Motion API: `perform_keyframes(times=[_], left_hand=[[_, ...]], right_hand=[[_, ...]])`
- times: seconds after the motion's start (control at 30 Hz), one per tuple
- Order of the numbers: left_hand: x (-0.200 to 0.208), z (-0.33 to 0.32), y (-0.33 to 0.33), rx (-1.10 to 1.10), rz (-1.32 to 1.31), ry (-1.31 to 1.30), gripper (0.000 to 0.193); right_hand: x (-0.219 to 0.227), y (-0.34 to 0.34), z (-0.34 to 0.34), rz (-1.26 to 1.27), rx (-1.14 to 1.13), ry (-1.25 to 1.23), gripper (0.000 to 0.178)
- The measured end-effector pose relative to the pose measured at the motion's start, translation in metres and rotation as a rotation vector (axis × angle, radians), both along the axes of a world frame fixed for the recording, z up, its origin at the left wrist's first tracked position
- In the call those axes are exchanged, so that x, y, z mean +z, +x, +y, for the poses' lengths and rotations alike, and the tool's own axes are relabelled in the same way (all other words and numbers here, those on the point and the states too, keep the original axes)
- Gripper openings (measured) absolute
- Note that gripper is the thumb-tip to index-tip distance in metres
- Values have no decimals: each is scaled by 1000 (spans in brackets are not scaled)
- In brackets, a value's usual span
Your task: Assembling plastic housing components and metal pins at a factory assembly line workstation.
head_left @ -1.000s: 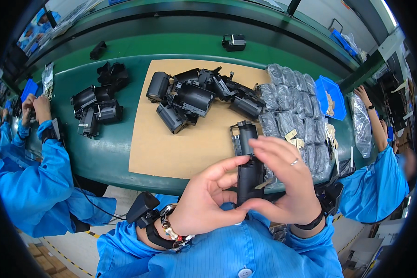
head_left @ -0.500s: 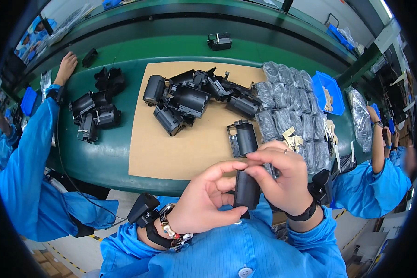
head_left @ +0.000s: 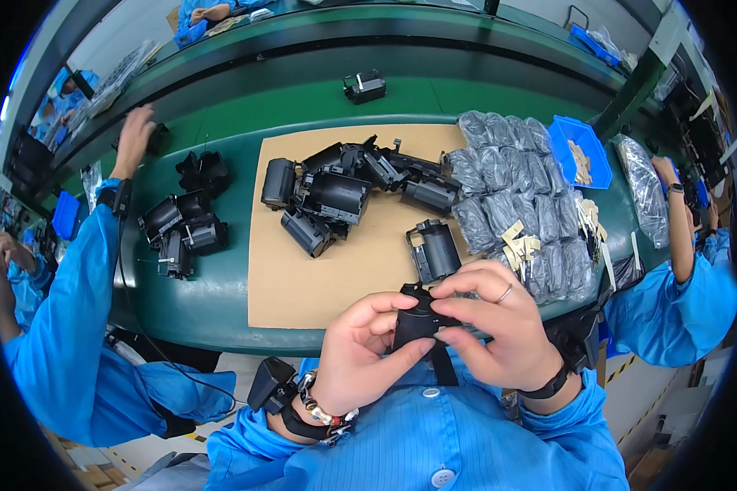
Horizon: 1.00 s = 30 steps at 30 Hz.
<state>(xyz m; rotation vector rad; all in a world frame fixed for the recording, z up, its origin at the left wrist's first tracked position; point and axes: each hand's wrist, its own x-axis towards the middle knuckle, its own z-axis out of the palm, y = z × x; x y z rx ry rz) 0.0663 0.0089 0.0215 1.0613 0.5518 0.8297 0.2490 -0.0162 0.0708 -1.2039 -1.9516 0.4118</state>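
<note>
Between my two hands, close to my chest, is a black plastic housing [head_left: 415, 326] with a rounded end facing up. My left hand [head_left: 360, 340] grips its left side between thumb and fingers. On its right edge, the thumb and fingertips of my right hand [head_left: 495, 323] are pinched. My fingers cover part of the housing. Just beyond them another black housing [head_left: 434, 250] lies on the brown cardboard sheet [head_left: 295, 286]. Farther back on the sheet is a pile of similar black housings [head_left: 336, 195].
Rows of grey plastic-wrapped parts [head_left: 499, 176] lie to the right, with beige paper strips [head_left: 520, 244] on them. Behind is a blue bin [head_left: 580, 151]. More black housings [head_left: 176, 221] sit at left. One housing [head_left: 364, 86] stands on the green belt. Co-workers' arms [head_left: 65, 286] reach in from both sides.
The housing in my hands has been tilted, so its rounded end now shows. My right fingers have shifted along its edge. The left co-worker's hand has lifted and blurred.
</note>
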Motion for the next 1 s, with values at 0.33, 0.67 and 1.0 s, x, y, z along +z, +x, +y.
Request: perform_keyframes(times=[0.33,0.67,1.0], left_hand=[[0,-6,5,211,105,203,47],[20,3,14,215,524,900,37],[15,8,10,301,301,486,33]], right_hand=[[-20,-8,-5,163,-22,-24,19],[-22,4,-12,253,-115,-37,14],[4,56,-16,667,52,-119,10]])
